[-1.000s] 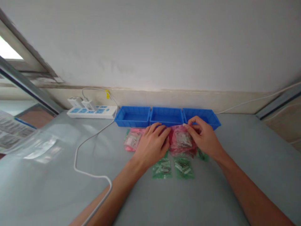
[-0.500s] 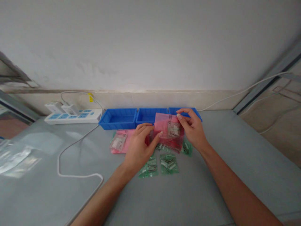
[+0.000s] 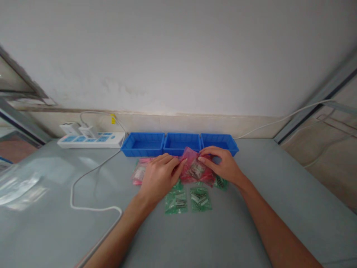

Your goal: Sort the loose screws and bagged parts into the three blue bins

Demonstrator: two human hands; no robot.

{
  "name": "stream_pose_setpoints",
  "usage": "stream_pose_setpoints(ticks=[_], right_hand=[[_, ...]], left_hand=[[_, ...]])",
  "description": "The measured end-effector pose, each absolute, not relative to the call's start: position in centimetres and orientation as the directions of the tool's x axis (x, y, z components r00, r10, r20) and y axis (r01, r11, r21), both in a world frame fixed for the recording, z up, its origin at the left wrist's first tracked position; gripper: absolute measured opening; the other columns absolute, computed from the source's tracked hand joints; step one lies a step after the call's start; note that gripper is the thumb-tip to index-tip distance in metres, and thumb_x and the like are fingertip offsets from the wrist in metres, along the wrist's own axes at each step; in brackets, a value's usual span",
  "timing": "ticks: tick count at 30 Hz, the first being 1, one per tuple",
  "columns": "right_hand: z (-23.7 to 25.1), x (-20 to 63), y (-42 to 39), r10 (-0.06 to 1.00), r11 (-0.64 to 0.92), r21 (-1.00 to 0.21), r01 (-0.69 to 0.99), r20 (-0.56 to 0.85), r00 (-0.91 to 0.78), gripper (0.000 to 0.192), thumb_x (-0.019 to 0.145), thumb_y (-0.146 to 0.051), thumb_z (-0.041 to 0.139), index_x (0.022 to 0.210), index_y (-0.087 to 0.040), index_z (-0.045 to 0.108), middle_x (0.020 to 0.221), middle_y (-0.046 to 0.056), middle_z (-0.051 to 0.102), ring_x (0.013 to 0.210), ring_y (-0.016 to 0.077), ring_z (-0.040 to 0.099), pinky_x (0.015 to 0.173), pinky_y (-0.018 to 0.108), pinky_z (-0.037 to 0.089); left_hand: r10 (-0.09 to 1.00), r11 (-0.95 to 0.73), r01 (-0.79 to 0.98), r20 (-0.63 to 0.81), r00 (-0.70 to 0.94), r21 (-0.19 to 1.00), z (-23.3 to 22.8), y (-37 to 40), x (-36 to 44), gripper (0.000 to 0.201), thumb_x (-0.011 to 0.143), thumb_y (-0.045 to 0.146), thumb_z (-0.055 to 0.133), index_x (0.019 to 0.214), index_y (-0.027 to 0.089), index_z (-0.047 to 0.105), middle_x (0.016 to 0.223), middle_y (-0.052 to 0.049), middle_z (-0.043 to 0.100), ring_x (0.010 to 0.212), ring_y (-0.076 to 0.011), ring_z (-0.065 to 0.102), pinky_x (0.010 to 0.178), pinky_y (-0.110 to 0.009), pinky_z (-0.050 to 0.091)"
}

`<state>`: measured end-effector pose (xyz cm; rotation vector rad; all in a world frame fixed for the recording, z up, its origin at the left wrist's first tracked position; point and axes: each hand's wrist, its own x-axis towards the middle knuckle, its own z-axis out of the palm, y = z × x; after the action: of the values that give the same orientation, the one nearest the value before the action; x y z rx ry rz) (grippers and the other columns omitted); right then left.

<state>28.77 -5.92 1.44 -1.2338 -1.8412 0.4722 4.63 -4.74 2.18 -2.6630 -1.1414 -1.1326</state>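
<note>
Both hands hold one pink bag (image 3: 195, 170) low over the table (image 3: 251, 230), just before the three blue bins (image 3: 178, 143): the left hand (image 3: 157, 178) pinches its left edge, the right hand (image 3: 223, 165) has its fingers (image 3: 203, 160) clamped on the right edge. Green bags (image 3: 188, 199) lie just below, and another pink bag (image 3: 139, 173) lies left.

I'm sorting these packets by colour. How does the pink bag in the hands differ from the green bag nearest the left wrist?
The pink bag is larger and pinched between the left hand and right hand; the green bag is smaller, untouched and flat on the table. Both are see-through and hold small metal parts.
</note>
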Motion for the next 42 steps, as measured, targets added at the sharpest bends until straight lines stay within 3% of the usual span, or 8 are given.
stream_pose_setpoints(ticks=[9,14,19,23,26,29,35,42], right_hand=[[1.1,28.6,-5.8,0.89,0.446,-0.793,0.415,0.44,-0.117,0.03,0.086,-0.044,0.076,0.107,-0.023,0.075,0.11,0.008,0.076,0.103,0.0246,0.068,0.1,0.043,0.051],[1.2,28.7,-5.8,0.856,0.516,-0.792,0.326,0.482,-0.185,0.032,0.07,-0.046,0.089,0.087,-0.024,0.073,0.114,0.008,0.075,0.131,0.0302,0.055,0.114,0.05,0.041],[1.3,29.1,-5.0,0.958,0.274,-0.96,-0.065,0.267,0.102,0.041,0.078,-0.056,0.08,0.097,-0.026,0.06,0.082,0.0,0.073,0.074,0.0199,0.07,0.072,0.036,0.06],[1.6,30.2,-4.4,0.931,0.291,-0.95,-0.109,0.255,0.261,0.064,0.069,-0.056,0.085,0.118,-0.028,0.054,0.083,-0.001,0.074,0.073,0.0195,0.072,0.072,0.034,0.062],[1.5,31.3,-4.1,0.869,0.352,-0.936,-0.018,0.32,0.378,0.067,0.068,-0.049,0.087,0.122,-0.027,0.055,0.086,0.0,0.076,0.075,0.0206,0.074,0.078,0.036,0.062],[0.7,32.5,-3.7,0.77,0.379,-0.92,0.1,0.374,0.518,0.052,0.074,-0.048,0.081,0.116,-0.024,0.061,0.086,0.004,0.077,0.074,0.0224,0.075,0.073,0.037,0.061],[-0.8,33.8,-3.5,0.743,0.226,-0.748,0.625,0.547,0.386,0.026,0.083,-0.038,0.07,0.103,-0.022,0.076,0.088,0.008,0.075,0.085,0.0263,0.069,0.088,0.045,0.054],[-1.2,33.5,-3.8,0.77,0.083,-0.527,0.846,0.573,0.282,0.02,0.091,-0.038,0.065,0.097,-0.024,0.079,0.099,0.009,0.078,0.124,0.0368,0.051,0.105,0.058,0.036]], left_hand=[[0.864,-0.493,0.255,0.432,0.259,0.832,2.6,-5.2,5.8,0.017,0.098,0.036,0.058,0.098,0.02,0.062,0.082,0.0,0.072,0.074,-0.0142,0.069,0.067,-0.022,0.053],[0.92,-0.391,0.116,0.385,0.074,0.913,3.1,-5.4,6.8,0.024,0.093,0.042,0.064,0.086,0.021,0.053,0.065,0.004,0.063,0.057,-0.0108,0.059,0.052,-0.018,0.045],[0.921,-0.352,0.12,0.32,0.224,0.928,4.3,-4.0,8.1,0.036,0.086,0.051,0.071,0.076,0.019,0.056,0.065,0.001,0.065,0.058,-0.0118,0.061,0.055,-0.021,0.049],[0.924,-0.318,0.185,0.261,0.28,0.93,4.4,-1.1,10.0,0.039,0.085,0.056,0.069,0.077,0.018,0.061,0.068,-0.003,0.071,0.059,-0.0173,0.068,0.056,-0.026,0.055],[0.906,-0.399,0.317,0.318,0.278,0.86,4.2,0.4,11.4,0.034,0.092,0.05,0.062,0.082,0.018,0.066,0.072,-0.005,0.074,0.067,-0.0204,0.072,0.062,-0.029,0.057],[0.831,-0.556,0.534,0.425,0.358,0.637,4.2,0.3,12.0,0.025,0.097,0.04,0.057,0.095,0.019,0.072,0.085,-0.005,0.077,0.078,-0.0213,0.073,0.073,-0.032,0.057],[0.652,-0.739,0.634,0.483,0.585,0.228,3.9,-1.4,12.8,0.023,0.098,0.025,0.056,0.109,0.016,0.075,0.117,-0.01,0.073,0.11,-0.0292,0.063,0.098,-0.044,0.053],[0.611,-0.773,0.616,0.434,0.661,0.151,2.8,-1.2,12.9,0.026,0.099,0.028,0.057,0.109,0.015,0.077,0.112,-0.009,0.076,0.119,-0.0336,0.056,0.102,-0.051,0.051]])
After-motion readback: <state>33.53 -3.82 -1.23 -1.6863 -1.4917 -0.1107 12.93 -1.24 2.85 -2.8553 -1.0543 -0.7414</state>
